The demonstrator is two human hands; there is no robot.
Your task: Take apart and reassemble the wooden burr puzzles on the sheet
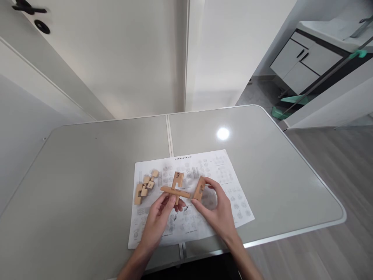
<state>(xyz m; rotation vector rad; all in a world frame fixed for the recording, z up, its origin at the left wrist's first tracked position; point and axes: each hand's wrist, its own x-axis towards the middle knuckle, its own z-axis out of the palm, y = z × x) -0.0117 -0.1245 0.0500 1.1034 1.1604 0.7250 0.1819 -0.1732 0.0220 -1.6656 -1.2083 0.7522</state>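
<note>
My left hand (pixel 159 217) pinches a cross of two notched wooden puzzle pieces (pixel 175 187), holding it just above a printed instruction sheet (pixel 230 194). My right hand (pixel 217 210) grips a third notched wooden piece (pixel 199 188) between thumb and fingers, close to the right end of the cross. Several more loose wooden pieces (pixel 145 186) lie in a small heap on the left part of the sheet.
The sheet lies on a grey folding table (pixel 87 167) with a seam down its middle and a rounded metal rim. White doors stand behind the table. To the right are wood flooring, a cabinet (pixel 305 62) and a green mop (pixel 291 103).
</note>
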